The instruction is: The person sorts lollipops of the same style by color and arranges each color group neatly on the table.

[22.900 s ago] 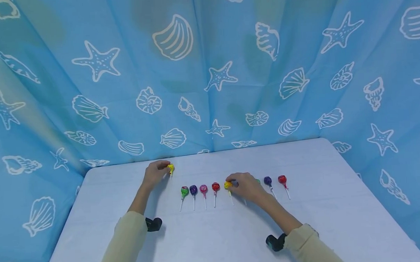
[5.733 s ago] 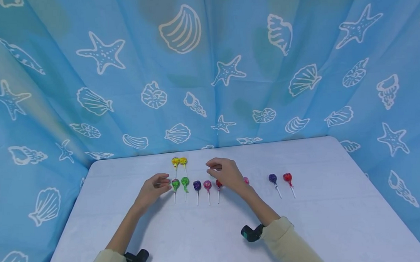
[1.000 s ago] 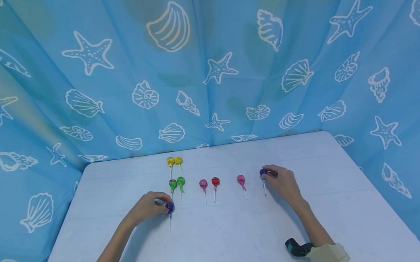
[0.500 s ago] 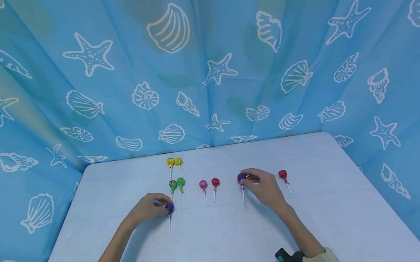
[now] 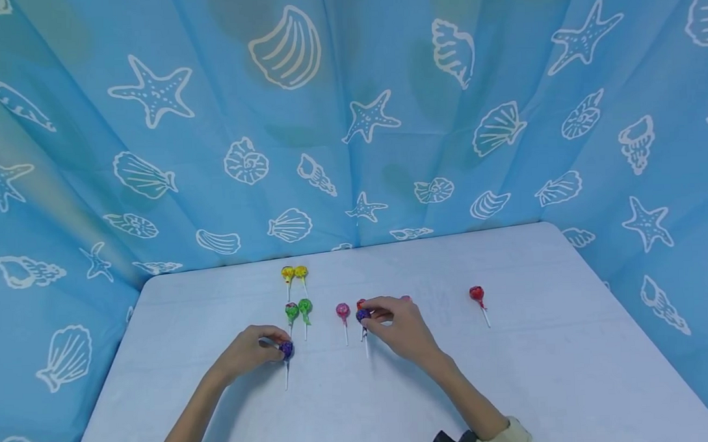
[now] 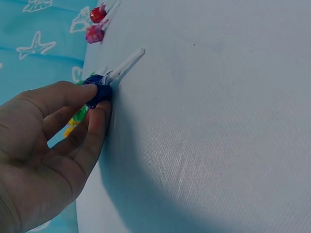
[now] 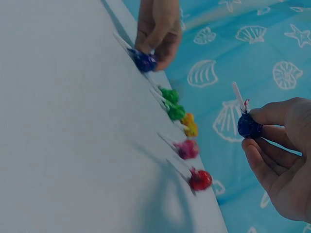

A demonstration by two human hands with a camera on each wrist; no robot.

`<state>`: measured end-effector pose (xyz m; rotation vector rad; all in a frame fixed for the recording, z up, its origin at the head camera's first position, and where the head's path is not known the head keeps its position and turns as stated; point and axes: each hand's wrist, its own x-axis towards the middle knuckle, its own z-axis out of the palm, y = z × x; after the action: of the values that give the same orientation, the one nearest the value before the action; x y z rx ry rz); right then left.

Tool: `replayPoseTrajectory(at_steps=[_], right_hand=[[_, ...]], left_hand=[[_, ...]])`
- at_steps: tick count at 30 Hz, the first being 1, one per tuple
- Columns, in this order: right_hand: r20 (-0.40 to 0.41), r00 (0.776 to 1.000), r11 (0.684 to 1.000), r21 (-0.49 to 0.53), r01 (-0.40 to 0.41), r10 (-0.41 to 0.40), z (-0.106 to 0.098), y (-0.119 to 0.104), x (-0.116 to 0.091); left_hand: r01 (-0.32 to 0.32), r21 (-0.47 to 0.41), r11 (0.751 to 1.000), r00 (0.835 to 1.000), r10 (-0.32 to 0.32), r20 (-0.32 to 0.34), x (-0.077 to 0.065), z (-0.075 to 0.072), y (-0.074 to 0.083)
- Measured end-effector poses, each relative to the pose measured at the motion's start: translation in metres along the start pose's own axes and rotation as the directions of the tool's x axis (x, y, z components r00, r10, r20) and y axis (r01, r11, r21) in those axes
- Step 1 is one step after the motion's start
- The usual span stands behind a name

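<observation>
My left hand (image 5: 250, 351) pinches the head of a purple lollipop (image 5: 285, 349) at the table's left, its white stick toward me, just in front of two green lollipops (image 5: 305, 306). Between thumb and fingers of my right hand (image 5: 406, 326) is a second purple lollipop (image 7: 249, 125), raised above the table in the right wrist view. In the head view it overlaps a red lollipop (image 5: 361, 303), beside a pink one (image 5: 342, 310). Another pink lollipop (image 5: 406, 298) is mostly hidden behind the right hand.
Two yellow lollipops (image 5: 300, 273) lie side by side behind the green pair. Farther right on the white-covered table (image 5: 569, 343) lies a lone red lollipop (image 5: 476, 293). A blue shell-print curtain (image 5: 352, 182) hangs along the table's back and sides.
Over the last second my right hand has carried its purple lollipop leftward from the right, past the pink one. The left hand stays put. Earlier, yellow and green lollipops were gathered into pairs.
</observation>
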<state>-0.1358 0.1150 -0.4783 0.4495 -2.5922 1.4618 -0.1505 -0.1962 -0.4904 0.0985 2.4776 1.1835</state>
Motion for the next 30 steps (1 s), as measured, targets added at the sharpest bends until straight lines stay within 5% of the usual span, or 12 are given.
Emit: replayPoseTrajectory(at_steps=[18, 30], right_hand=[[0.204, 0.978, 0.998, 0.039, -0.053, 0.044, 0.074, -0.020, 0.005], [0.228, 0.973, 0.997, 0.059, -0.049, 0.034, 0.104, -0.016, 0.011]], left_hand=[[-0.026, 0.019, 0.999, 1.000, 0.026, -0.018, 0.001, 0.002, -0.003], [-0.024, 0.027, 0.999, 0.999, 0.025, -0.037, 0.000, 0.006, -0.001]])
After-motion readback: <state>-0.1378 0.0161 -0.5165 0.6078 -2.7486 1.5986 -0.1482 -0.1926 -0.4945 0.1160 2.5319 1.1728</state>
